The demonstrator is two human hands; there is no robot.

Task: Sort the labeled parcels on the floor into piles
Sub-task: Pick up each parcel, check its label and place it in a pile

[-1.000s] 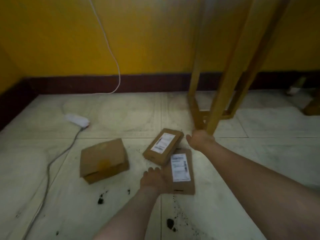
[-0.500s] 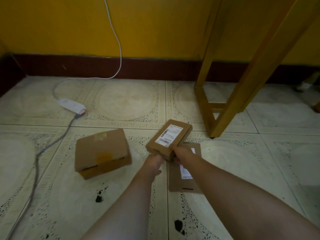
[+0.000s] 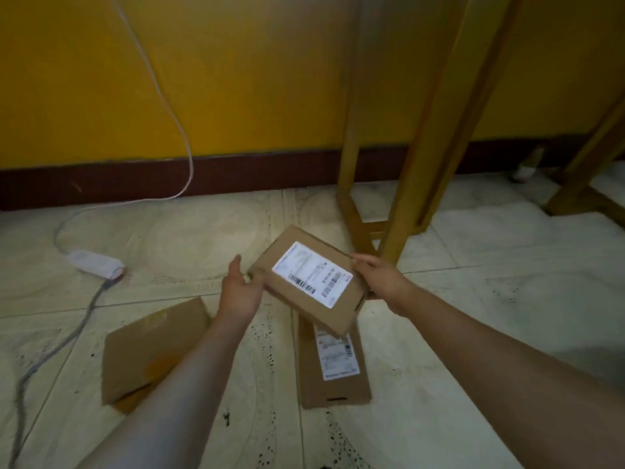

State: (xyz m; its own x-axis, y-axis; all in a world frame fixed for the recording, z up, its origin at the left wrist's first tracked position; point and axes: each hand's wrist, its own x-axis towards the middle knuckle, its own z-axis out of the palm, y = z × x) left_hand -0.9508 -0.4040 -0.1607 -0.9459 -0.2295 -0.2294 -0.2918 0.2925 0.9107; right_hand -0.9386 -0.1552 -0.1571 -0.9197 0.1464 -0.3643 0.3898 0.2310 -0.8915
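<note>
labeled parcel (image 3: 309,282) held off floor, label up, long axis between left hand (image 3: 240,288) and right hand (image 3: 382,278), both gripping ends

Held parcel (image 3: 309,282): label print too blurred to read; underside hidden; fingers of right hand (image 3: 380,282) beneath it out of sight.
Flat parcel (image 3: 333,367) on floor: far end covered by the held parcel; label text illegible.
Plain box (image 3: 148,350): right part hidden behind the forearm of left hand (image 3: 240,292).
Wooden legs (image 3: 422,130): tops cut off by upper edge.
Grey cable (image 3: 50,346): runs out at lower left edge.
Pale object (image 3: 527,165) by skirting: too blurred to identify.
</note>
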